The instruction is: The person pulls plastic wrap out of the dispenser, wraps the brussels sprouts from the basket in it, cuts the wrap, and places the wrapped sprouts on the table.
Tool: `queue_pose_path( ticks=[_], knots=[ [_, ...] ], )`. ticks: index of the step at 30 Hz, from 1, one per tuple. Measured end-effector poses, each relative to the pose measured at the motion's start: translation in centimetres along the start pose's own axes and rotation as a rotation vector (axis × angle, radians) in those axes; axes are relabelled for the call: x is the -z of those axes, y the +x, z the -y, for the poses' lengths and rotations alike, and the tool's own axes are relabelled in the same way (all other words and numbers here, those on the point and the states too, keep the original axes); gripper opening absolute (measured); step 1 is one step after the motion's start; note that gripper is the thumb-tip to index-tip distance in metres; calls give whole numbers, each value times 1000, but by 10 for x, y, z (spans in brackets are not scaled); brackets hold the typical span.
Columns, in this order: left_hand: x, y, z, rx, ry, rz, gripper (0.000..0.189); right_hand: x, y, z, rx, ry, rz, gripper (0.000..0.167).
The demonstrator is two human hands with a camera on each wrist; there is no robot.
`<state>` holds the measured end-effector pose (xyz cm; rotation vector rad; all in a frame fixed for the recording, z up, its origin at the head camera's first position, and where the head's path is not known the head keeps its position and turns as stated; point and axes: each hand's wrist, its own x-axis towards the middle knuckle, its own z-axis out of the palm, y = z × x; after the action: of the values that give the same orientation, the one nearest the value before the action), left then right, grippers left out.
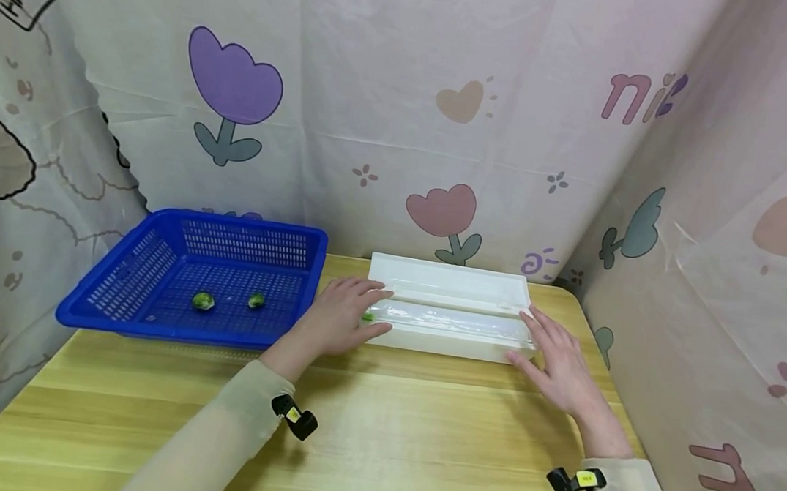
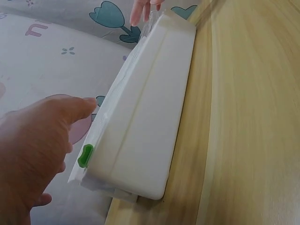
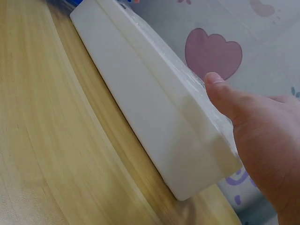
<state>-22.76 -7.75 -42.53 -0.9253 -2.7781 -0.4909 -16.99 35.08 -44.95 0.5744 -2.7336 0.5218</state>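
A long white cling film dispenser [image 1: 455, 345] lies on the table with its lid [image 1: 445, 271] raised at the back. Clear plastic film [image 1: 456, 320] stretches along its top, and a green slider [image 2: 85, 155] sits at its left end. My left hand [image 1: 347, 313] is at that end, thumb and fingers spread apart around the corner. At the opposite end, my right hand [image 1: 560, 359] is held with its thumb toward the front edge and its fingers toward the lid. Crumpled film shows near the right fingertips in the left wrist view.
Left of the dispenser stands a blue plastic basket [image 1: 185, 333] with two small green Brussels sprouts [image 1: 203, 301] inside. The wooden table [image 1: 411, 437] reaches back to a printed curtain [image 1: 347, 90], which also hangs at both sides.
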Motion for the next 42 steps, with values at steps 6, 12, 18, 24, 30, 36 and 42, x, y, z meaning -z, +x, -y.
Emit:
queue_pose_path(
  ticks=[6,12,18,24,30,36,42],
  knots=[
    [-4,6,-1,-13,9,4,52,-2,-1,-3,6,9,3,69],
    [-10,10,-2,-3,0,5,46,-3,-2,-5,-8,57,4,63],
    [-14,11,-1,56,-62,-1,47,-5,1,-10,6,180,-49,59],
    [-19,9,4,98,-163,-26,47,-8,2,-14,13,257,-101,62],
    [-24,9,6,99,-214,-51,46,-10,0,-18,-23,277,-111,62],
    [-30,9,8,134,-294,-75,43,-13,0,-19,-37,289,-129,57],
    [-35,9,10,123,-322,-120,44,-15,1,-19,-46,287,-139,51]
  ],
)
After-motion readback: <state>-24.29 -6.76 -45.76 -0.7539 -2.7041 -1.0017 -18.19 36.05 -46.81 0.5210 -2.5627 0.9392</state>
